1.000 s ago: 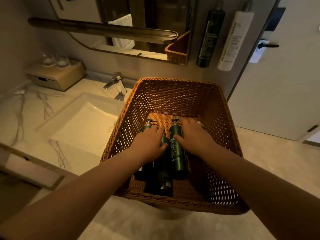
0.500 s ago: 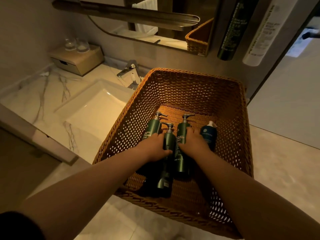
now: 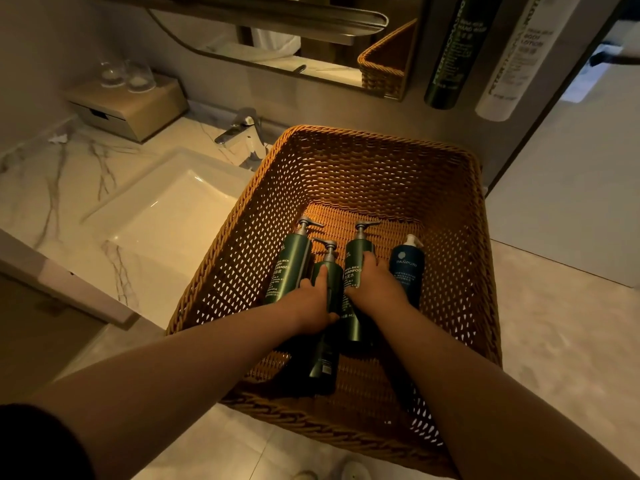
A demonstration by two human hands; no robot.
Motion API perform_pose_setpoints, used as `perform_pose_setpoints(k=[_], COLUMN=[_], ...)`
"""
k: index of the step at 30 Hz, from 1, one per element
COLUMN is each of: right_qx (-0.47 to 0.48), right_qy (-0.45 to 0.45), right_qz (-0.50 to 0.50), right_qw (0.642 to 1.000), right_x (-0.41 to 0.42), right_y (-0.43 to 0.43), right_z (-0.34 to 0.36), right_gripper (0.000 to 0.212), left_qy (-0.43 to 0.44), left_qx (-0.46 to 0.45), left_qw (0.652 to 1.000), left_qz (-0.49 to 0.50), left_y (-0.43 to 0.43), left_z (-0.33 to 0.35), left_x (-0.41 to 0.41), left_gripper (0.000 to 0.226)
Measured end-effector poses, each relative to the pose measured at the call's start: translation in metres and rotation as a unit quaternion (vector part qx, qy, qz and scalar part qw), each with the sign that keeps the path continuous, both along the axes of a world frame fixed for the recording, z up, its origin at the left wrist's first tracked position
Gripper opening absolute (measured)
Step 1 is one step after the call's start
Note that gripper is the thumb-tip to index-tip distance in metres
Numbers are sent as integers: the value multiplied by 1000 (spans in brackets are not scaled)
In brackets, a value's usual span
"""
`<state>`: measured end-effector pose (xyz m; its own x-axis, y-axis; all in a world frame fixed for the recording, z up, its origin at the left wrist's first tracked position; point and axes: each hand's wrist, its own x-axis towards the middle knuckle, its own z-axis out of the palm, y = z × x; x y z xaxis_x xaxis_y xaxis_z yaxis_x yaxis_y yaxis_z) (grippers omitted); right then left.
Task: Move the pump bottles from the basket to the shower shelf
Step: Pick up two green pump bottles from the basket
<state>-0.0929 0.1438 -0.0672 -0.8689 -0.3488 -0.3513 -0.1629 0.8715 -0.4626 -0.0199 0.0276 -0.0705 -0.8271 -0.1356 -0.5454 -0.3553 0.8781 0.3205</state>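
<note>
A brown wicker basket [image 3: 381, 140] holds several pump bottles lying flat with their pumps pointing away from me. From left to right they are a green body cleanser bottle [image 3: 292, 261], a middle green bottle [image 3: 323, 365], a green shampoo bottle [image 3: 353, 258] and a dark blue bottle [image 3: 403, 268]. My left hand [image 3: 310, 303] lies over the lower part of the body cleanser bottle, with its forefinger and thumb closed on the middle green bottle. My right hand [image 3: 375, 285] is wrapped around the shampoo bottle. The blue bottle lies untouched beside it.
A white sink [image 3: 166, 216] with a chrome faucet [image 3: 239, 129] lies to the left in a marble counter. At the back left, a box [image 3: 131, 105] carries glasses. A dark tube [image 3: 453, 50] and a white tube [image 3: 512, 57] hang on the wall above the basket.
My hands have slid down from the bottles' necks to their bodies and closed on them. The blue bottle, hidden under my right hand a second ago, now shows.
</note>
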Motion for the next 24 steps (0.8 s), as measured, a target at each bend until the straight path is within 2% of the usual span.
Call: perform_pose_setpoints(k=[8,12,18,24], right_qx=[24,38,34,37], right_qy=[-16,-26,-29,-51], right_qz=[-18,7,21,36], right_qw=[999,999,999,997], right_x=[-2,-1,-4,-1], right_y=[1,0,0,2], right_z=[-1,-5,-8,-8], right_gripper=[83,91,99,107], left_qy=[17,35,-16,-28], left_qx=[43,45,58,69], left_qw=[998,996,997,996], left_qz=[50,67,51,50], left_y=[0,1,-4,-8], left_z=[-4,-10,-12,-16], left_x=[-12,-10,-7,-7], left_gripper=[93,90,113,113])
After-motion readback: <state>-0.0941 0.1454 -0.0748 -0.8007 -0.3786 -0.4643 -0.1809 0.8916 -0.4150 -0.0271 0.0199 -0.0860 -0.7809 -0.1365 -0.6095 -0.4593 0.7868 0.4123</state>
